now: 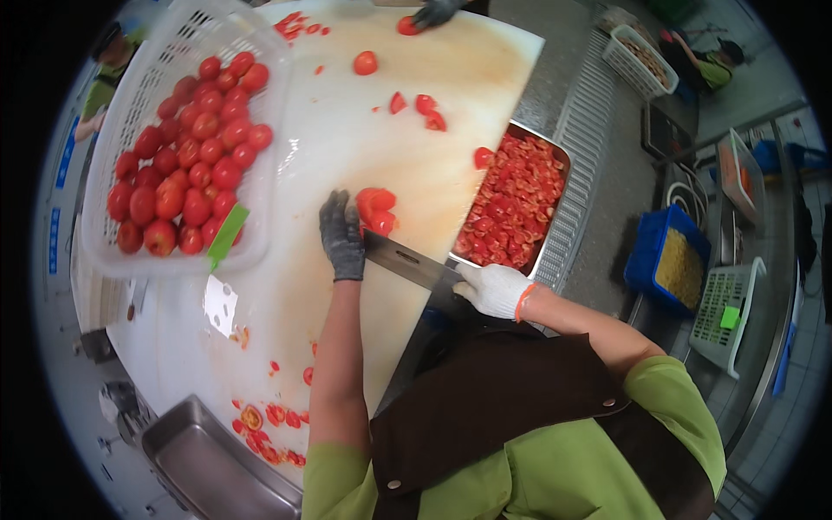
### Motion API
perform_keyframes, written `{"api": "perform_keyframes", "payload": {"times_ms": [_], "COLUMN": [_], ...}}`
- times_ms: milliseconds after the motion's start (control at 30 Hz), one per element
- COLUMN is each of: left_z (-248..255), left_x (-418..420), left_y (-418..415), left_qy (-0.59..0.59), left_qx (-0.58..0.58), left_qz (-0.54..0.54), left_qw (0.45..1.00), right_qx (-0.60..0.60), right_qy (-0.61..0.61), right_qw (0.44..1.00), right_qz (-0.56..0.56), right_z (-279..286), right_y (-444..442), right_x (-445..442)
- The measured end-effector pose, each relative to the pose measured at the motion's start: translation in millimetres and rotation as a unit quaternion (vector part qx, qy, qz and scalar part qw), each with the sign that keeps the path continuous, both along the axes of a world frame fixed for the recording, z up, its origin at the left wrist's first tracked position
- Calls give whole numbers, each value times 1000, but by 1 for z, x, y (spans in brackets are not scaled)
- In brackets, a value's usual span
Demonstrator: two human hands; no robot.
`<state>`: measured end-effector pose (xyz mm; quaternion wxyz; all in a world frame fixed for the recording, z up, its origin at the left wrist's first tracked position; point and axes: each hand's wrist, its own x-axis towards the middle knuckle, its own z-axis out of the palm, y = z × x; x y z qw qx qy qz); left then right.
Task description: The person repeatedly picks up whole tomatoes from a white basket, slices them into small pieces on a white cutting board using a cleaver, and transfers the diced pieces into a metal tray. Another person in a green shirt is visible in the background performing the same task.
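My right hand (495, 290), in a white knit glove with an orange cuff, grips a cleaver (406, 259) whose blade reaches left over the white cutting board (325, 130). The blade's far end is beside my left hand (342, 235), which wears a dark glove and rests by the board's middle, fingers pointing away from me. Red tomato pieces (377, 207) lie just right of its fingertips; whether it touches one is hidden. A steel pan (567, 170) of chopped tomatoes (513, 195) stands at the board's right edge. Farther off on the board are a tomato (365, 63) and several wedges (426, 104).
A white plastic basket (175, 268) of whole tomatoes stands left. Another person's dark-gloved hand (439, 12) touches a tomato at the far edge. An empty steel pan (195, 416) lies lower left, near tomato scraps (273, 416). A blue bin (640, 250) and a green-tagged basket (712, 331) are right.
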<state>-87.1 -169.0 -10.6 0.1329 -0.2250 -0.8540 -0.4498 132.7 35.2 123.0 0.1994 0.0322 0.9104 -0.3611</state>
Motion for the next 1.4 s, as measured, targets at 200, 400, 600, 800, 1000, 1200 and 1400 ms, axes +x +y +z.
{"api": "perform_keyframes", "payload": {"times_ms": [200,400,600,800,1000,1200,1400], "left_z": [4,14,16,40,56,60,58], "left_x": [-20,6,34,59,64,84,87], "left_y": [96,200,258,259,196,150,128], "left_qy": [-8,42,37,-58,-174,-245,-226], "left_qx": [-99,-114,-124,54,99,145,123], "left_qz": [-187,-227,-278,-271,-158,-83,-64], "left_qw": [977,966,952,959,967,955,964], "right_qx": [-22,-3,-47,88,179,195,117], "right_qy": [-33,-78,-177,-166,-193,-231,-257], "right_qw": [995,980,916,930,930,936,910], "right_qz": [-92,-183,-358,-317,-257,-182,-305], "right_z": [0,15,-3,-140,-247,-278,-244], "right_y": [60,137,189,229,231,187,167], "right_x": [27,80,104,91,30,45,55]}}
